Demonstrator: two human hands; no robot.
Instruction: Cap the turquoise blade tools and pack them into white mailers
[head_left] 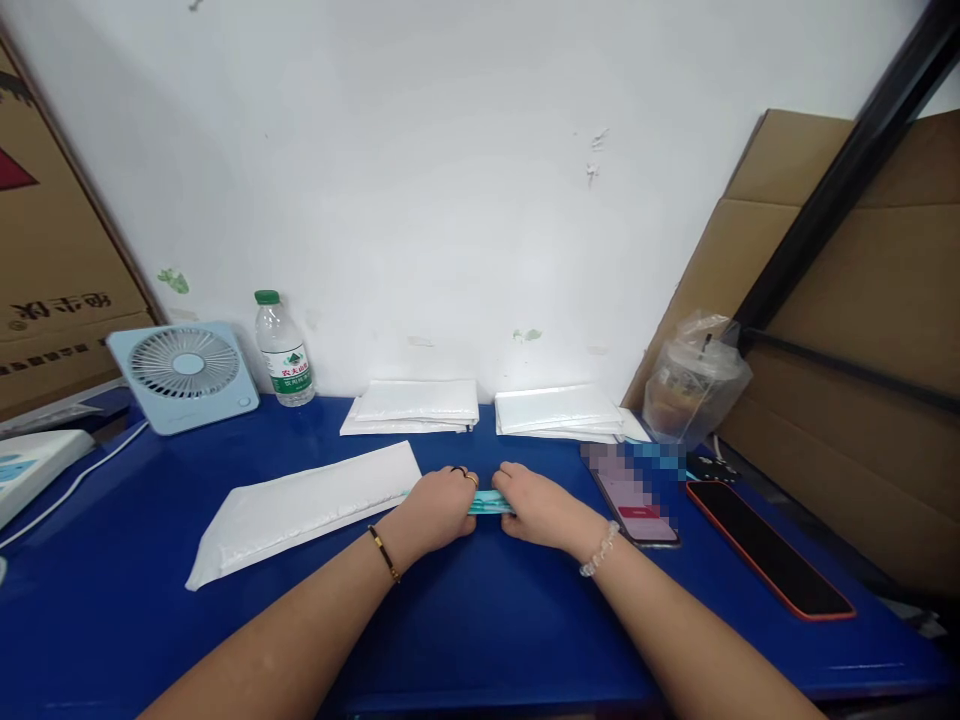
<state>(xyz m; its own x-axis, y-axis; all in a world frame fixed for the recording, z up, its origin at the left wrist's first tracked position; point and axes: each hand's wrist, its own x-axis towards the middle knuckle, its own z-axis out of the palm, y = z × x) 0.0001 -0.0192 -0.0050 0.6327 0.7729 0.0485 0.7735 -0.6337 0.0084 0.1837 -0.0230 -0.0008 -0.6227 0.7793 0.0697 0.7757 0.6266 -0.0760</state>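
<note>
Between both hands stretches a narrow, folded teal strip (pixel 490 502) that looks like thin plastic; its ends are hidden under the fingers, so its kind is unclear. My left hand (pixel 436 508), with a ring and a dark bracelet at the wrist, is closed on the strip's left end. On its right end my right hand (pixel 541 508) is closed too, a clear bead bracelet on the wrist. Just left of my left hand lies a white padded envelope (pixel 307 508), flat and slanted on the blue table (pixel 480 630).
Two stacks of white padded envelopes, a left stack (pixel 412 405) and a right stack (pixel 559 410), lie by the wall. A fan (pixel 187 372) and water bottle (pixel 286 350) stand left. At right are a phone (pixel 634 500), an orange-edged phone (pixel 769 550) and a bagged drink cup (pixel 690 385).
</note>
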